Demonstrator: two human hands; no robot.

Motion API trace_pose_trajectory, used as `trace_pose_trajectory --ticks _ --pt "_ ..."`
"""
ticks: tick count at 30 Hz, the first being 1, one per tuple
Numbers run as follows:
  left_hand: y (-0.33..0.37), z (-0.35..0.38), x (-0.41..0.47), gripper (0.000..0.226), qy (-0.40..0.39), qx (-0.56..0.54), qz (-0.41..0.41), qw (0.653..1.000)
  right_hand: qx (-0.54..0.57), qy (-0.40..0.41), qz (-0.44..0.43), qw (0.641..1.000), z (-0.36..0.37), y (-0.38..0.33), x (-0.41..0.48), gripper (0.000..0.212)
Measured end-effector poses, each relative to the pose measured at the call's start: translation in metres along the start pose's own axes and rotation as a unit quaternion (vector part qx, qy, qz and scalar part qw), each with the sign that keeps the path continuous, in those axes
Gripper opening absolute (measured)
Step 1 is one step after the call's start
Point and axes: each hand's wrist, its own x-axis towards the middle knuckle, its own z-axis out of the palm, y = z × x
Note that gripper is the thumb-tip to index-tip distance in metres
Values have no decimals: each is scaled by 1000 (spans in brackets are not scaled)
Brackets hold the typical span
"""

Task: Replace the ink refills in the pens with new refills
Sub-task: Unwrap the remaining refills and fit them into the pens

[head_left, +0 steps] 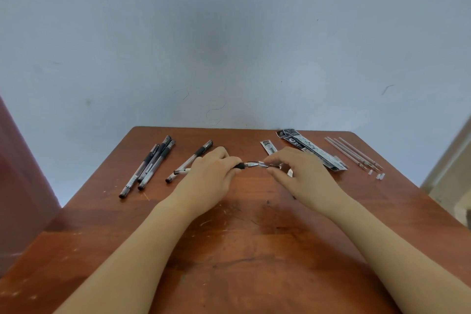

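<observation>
Gripping a black-gripped clear plastic pen [240, 166], the left hand [211, 173] curls around its barrel; the right hand [300, 173] pinches its silver metal tip [254, 164] above the scratched brown wooden table [242, 250].

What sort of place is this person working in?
Probably a plain room at home or school: a scratched wooden table pushed against a bare, scuffed pale wall, with spare pens and refill packets laid out. The left hand and right hand grip one pen.

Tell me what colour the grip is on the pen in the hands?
Black. The grip of the pen shows best in the head view.
</observation>
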Motion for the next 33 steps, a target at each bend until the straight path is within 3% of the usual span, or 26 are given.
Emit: trace_pose_trajectory --ticks 10,14,23,26,33 --pt "2 3 0 28 -21 3 14 1000 3 1 -66 998 7 -1 -1 15" --pt "2 2 0 30 -37 3 6 999 13 21 -88 996 9 1 -1 25" --pt "6 2 -2 28 -108 60 11 992 2 17 -130 991 15 5 -7 20" --pt "9 2 -2 28 -107 55 15 993 8 27 -137 990 15 5 -9 30" --pt "9 5 -4 28 -107 63 29 992 -14 40 -181 983 17 9 -9 28"
